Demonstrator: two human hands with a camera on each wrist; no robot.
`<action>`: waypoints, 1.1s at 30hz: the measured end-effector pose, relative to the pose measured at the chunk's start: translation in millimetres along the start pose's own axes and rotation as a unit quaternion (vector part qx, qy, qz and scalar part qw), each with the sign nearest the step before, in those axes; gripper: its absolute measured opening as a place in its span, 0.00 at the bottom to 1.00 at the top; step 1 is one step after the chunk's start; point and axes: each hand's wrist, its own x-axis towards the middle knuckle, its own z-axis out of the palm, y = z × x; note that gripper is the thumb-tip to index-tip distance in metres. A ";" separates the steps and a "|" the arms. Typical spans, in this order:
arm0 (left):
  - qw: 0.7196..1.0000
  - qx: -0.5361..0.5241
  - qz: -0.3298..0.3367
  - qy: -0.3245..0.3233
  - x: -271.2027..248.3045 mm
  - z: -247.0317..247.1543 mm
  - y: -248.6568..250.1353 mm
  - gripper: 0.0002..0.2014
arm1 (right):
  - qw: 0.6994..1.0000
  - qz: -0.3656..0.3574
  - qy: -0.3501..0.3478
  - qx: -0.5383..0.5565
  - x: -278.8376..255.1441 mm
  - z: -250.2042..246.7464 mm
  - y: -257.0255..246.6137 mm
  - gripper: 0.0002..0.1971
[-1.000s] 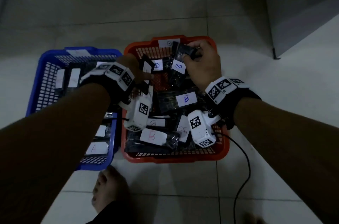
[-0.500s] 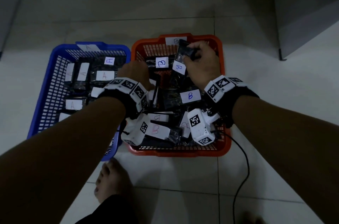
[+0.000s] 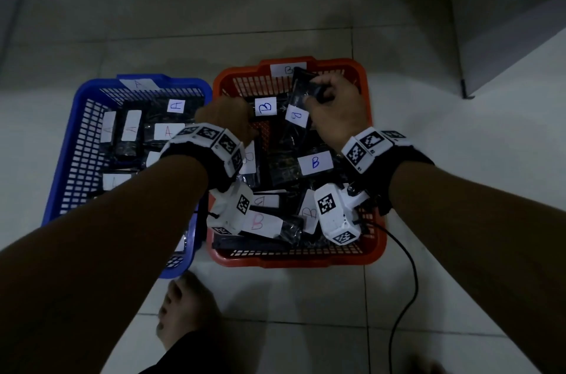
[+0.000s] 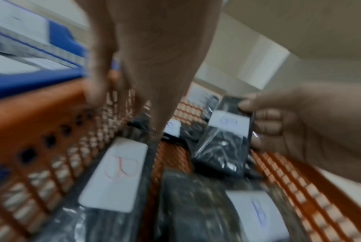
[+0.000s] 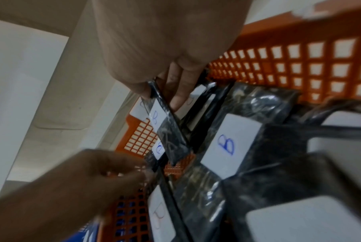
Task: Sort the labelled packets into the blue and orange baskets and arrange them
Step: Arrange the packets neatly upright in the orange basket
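An orange basket [image 3: 294, 261] holds several black packets with white B labels, one of them [image 3: 315, 162] lying flat in the middle. Beside it on the left, a blue basket [image 3: 70, 134] holds packets labelled A [image 3: 167, 131]. My right hand [image 3: 333, 104] pinches the top end of a black B packet [image 3: 301, 97], tilted up at the orange basket's far side; the left wrist view shows this held packet [image 4: 223, 147] too. My left hand [image 3: 226, 116] reaches down at the orange basket's left wall. Its fingertips pinch the far end of a B packet [image 4: 117, 176] leaning against that wall.
A bare foot [image 3: 186, 312] stands on the tiled floor just in front of the baskets. A black cable [image 3: 407, 281] runs from my right wrist down across the floor. A grey cabinet [image 3: 505, 21] stands at the back right. Each basket has a paper tag on its far rim.
My left hand has carried its packet from above the baskets' shared edge down against the orange basket's left wall. My right hand has kept hold of its packet in about the same place.
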 end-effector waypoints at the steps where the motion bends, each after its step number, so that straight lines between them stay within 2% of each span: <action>1: 0.998 -0.012 -0.009 0.056 -0.6 -3.9 -2.1 0.11 | 1.000 0.009 -0.010 0.004 0.9 5.8 -1.0 0.10; 3: 0.985 -0.060 -0.039 0.159 -4.2 -10.8 -8.2 0.14 | 0.999 0.028 -0.042 0.017 0.0 19.9 -6.0 0.11; 4: 0.978 -0.088 -0.063 0.178 -4.3 -10.9 -13.6 0.15 | 0.997 0.035 -0.064 0.020 -2.1 27.2 -8.9 0.11; 7: 0.962 -0.183 -0.154 0.136 -1.6 -4.0 -30.7 0.18 | 0.991 0.041 -0.127 0.005 -11.0 49.9 -12.1 0.13; 10: 0.953 -0.212 -0.191 0.106 -4.4 9.5 -38.6 0.17 | 0.987 0.052 -0.154 -0.010 -19.0 70.8 -11.5 0.12; 13: 0.947 -0.225 -0.189 0.129 -8.7 18.0 -40.5 0.18 | 0.985 0.036 -0.159 -0.057 -21.2 83.0 -10.0 0.11; 16: 0.944 -0.239 -0.183 0.131 -9.9 17.7 -44.0 0.14 | 0.961 -0.056 -0.186 -0.195 -20.8 86.6 -10.7 0.13; 19: 0.940 -0.254 -0.185 0.137 -10.7 20.4 -46.7 0.13 | 0.939 -0.139 -0.145 -0.279 -14.3 85.2 -15.4 0.13; 21: 0.941 -0.246 -0.183 0.142 -10.8 22.7 -48.0 0.14 | 0.929 -0.165 -0.132 -0.305 0.0 83.6 -18.3 0.13; 24: 0.945 -0.238 -0.176 0.141 -10.3 25.4 -51.3 0.15 | 0.885 -0.165 -0.198 -0.388 22.8 85.5 -18.4 0.09; 27: 0.944 -0.240 -0.176 0.144 -9.4 27.5 -52.1 0.13 | 0.847 -0.181 -0.216 -0.451 27.4 91.0 -14.6 0.08; 29: 0.943 -0.243 -0.178 0.139 -8.7 27.5 -52.8 0.13 | 0.841 -0.183 -0.210 -0.464 26.6 93.1 -15.2 0.09; 31: 0.941 -0.255 -0.178 0.132 -7.7 27.3 -52.5 0.13 | 0.850 -0.186 -0.205 -0.448 24.5 89.5 -17.5 0.11; 33: 0.937 -0.264 -0.182 0.136 -7.8 27.3 -51.6 0.13 | 0.861 -0.206 -0.161 -0.436 19.7 77.1 -18.2 0.13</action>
